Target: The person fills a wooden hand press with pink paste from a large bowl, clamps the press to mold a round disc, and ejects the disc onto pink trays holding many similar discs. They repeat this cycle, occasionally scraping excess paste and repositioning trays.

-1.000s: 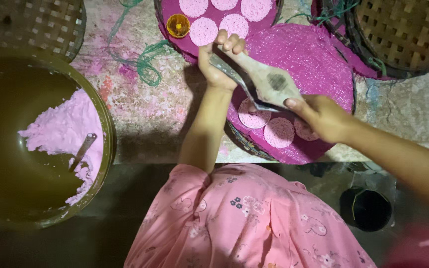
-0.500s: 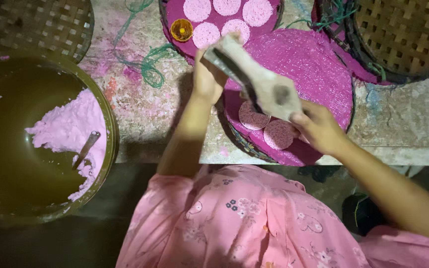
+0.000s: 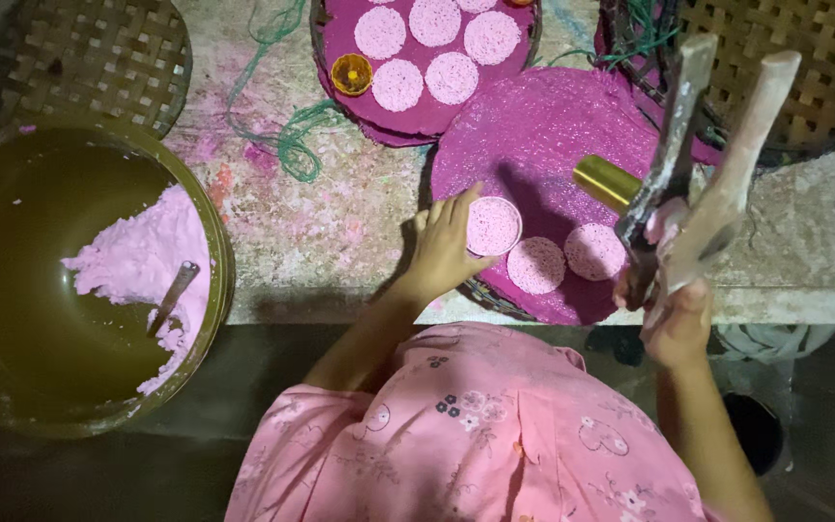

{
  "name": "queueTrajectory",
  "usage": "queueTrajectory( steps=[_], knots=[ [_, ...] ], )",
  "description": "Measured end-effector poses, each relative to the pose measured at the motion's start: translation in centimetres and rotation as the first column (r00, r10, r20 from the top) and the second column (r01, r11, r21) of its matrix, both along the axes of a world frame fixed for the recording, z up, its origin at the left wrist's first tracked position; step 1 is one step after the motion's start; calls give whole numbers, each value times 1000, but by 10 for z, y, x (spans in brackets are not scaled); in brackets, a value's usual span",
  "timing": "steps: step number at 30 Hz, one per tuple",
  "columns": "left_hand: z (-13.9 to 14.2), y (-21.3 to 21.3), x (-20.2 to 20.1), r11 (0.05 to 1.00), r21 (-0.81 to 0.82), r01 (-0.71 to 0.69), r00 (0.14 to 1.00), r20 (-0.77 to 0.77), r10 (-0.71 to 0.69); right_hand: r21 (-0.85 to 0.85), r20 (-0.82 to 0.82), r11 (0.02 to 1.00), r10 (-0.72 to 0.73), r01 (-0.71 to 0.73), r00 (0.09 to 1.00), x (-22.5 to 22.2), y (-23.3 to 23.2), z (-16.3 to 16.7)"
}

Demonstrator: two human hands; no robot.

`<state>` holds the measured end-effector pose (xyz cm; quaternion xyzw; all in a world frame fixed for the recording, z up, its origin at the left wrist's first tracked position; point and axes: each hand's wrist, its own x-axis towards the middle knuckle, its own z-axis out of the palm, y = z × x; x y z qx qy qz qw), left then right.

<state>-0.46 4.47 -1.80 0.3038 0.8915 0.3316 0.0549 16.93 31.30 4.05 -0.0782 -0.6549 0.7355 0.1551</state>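
Note:
My left hand holds a small round cup mould filled with pink paste, pressed down on the near magenta mat. Two pink paste discs lie on the mat just right of the mould. My right hand grips a hinged press with two long paste-smeared arms, raised upright and spread apart, a brass-coloured cylinder at its base.
A second magenta mat at the back carries several pink discs and a small orange cup. A big olive bowl at left holds pink paste and a spoon. Woven baskets sit at both back corners. Green string lies on the stained slab.
My right hand swung the press up and to the right, off the mat, and its arms spread. My left hand came down and set the filled mould on the mat beside the discs.

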Motion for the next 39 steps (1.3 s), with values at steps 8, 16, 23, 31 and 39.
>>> queueTrajectory(
  steps=[8,16,23,31,39],
  knots=[
    [-2,-3,7,1000,10,11,999,-34,-10,-23,56,997,-73,75,996,27,12,-15],
    [21,-3,-14,993,91,-69,995,-60,75,-37,-7,994,-107,106,994,30,11,-11],
    [10,20,-79,996,-52,-66,997,38,68,-97,24,993,-68,70,997,26,2,-11],
    [-12,18,-70,996,-76,-55,997,-55,51,-41,58,998,-46,48,997,25,7,-18],
    [51,31,-99,359,864,-354,579,504,-641,187,648,867,245,-462,722,-66,22,18]
  ],
)
